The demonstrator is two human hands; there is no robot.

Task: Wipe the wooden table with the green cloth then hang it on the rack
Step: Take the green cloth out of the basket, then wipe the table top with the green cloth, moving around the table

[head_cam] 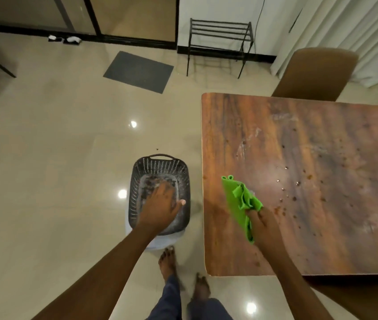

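Head view shows the right hand [264,225] closed around a bunched green cloth [241,202], which rests on the wooden desk [322,250] near its left edge. The left hand [162,204] hangs with loose, spread fingers over a dark basket [183,172] on the floor [56,158] just beside the desk; it grips nothing, and crumbs seem to lie inside the basket. Many crumbs [285,192] and pale smears remain on the desk to the right of the cloth, so the wiping looks far from finished. The risk is that a sweep toward the edge pushes crumbs past the basket onto the floor, because the basket stands a little away from the edge and the left hand is not cupped under it. The bunched cloth may also skip over crumbs. The black rack [220,38] stands well apart by the wall, empty.
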